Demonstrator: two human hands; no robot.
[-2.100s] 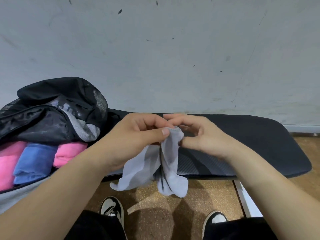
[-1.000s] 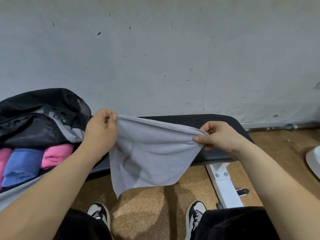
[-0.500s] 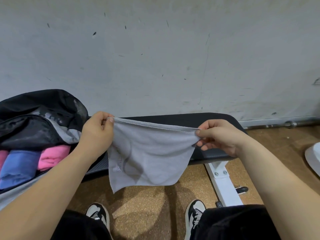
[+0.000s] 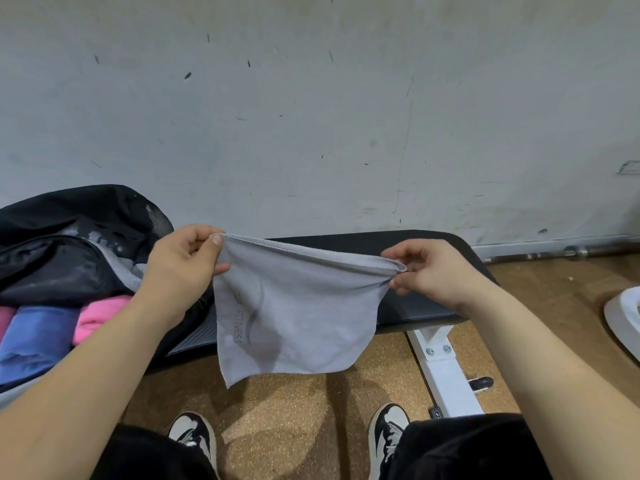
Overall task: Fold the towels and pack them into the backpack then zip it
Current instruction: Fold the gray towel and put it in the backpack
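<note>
Grey towel (image 4: 294, 306) hangs before the bench (image 4: 363, 241); left hand (image 4: 180, 268) and right hand (image 4: 438, 271) fingers pinch its top corners.

The grey towel (image 4: 304, 306) is showing faint dark lettering running sideways near its left edge, reading "FITNESS" beside a curved swoosh, the letters before it staying illegible.

The grey towel (image 4: 294, 306) is pale grey with darker grey letters and a curved mark on it. The backpack (image 4: 69, 244) is black with some light grey patches, and by it the blue towel (image 4: 34, 334) is bright blue and the pink towel (image 4: 100, 317) is bright pink. The surface (image 4: 381, 244) is black on a white frame (image 4: 446, 368), the floor (image 4: 294, 410) is brown with tiny speckles, the shoes (image 4: 194, 436) are black and white, and the wall (image 4: 311, 116) is pale grey with small dark marks.
</note>
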